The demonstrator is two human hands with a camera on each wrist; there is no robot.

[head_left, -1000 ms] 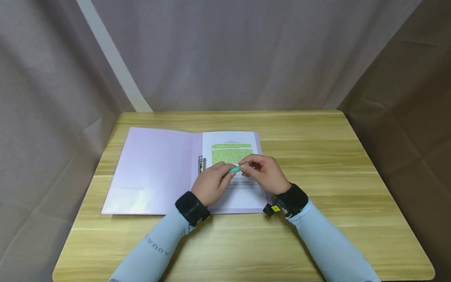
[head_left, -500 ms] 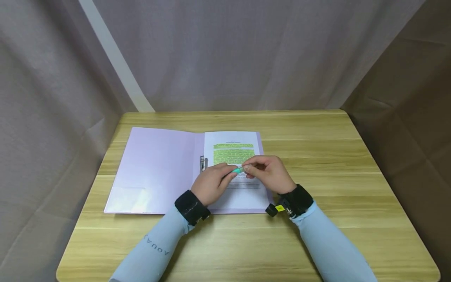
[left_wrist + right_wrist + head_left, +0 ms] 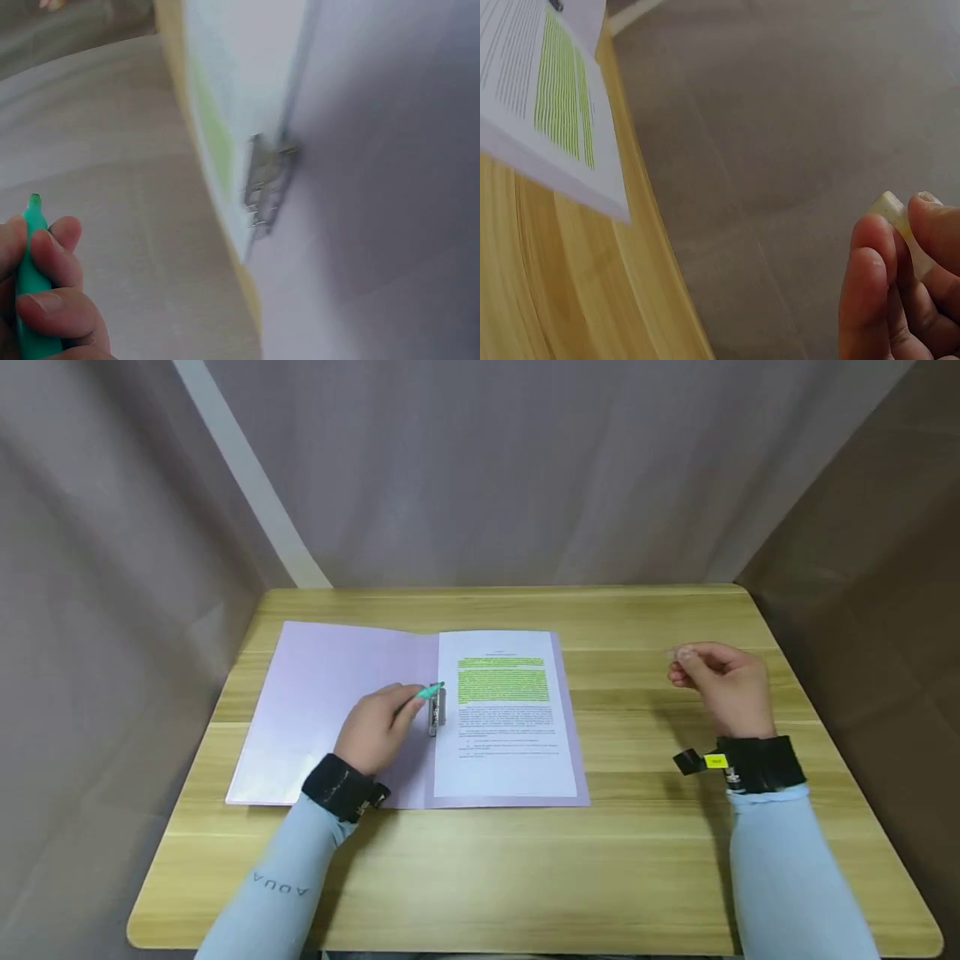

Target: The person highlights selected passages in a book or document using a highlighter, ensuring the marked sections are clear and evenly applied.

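Note:
My left hand (image 3: pixel 372 732) grips a green highlighter (image 3: pixel 429 692) over the open lilac folder (image 3: pixel 337 710), its uncapped tip close to the metal clip (image 3: pixel 436 713) at the spine. In the left wrist view the highlighter (image 3: pixel 31 285) stands up between my curled fingers. A printed sheet (image 3: pixel 506 710) with yellow-green highlighted lines lies in the folder's right half. My right hand (image 3: pixel 722 685) hovers over the table's right side and pinches the highlighter's clear cap (image 3: pixel 682 652). The right wrist view shows the cap (image 3: pixel 897 213) between my fingertips.
A wooden table (image 3: pixel 645 852) bears the folder. Grey curtains hang behind it and on both sides. Each wrist wears a black band over a pale blue sleeve.
The hands were joined on the highlighter over the sheet. They have pulled apart: my right hand went far right with the cap, my left hand moved left with the pen.

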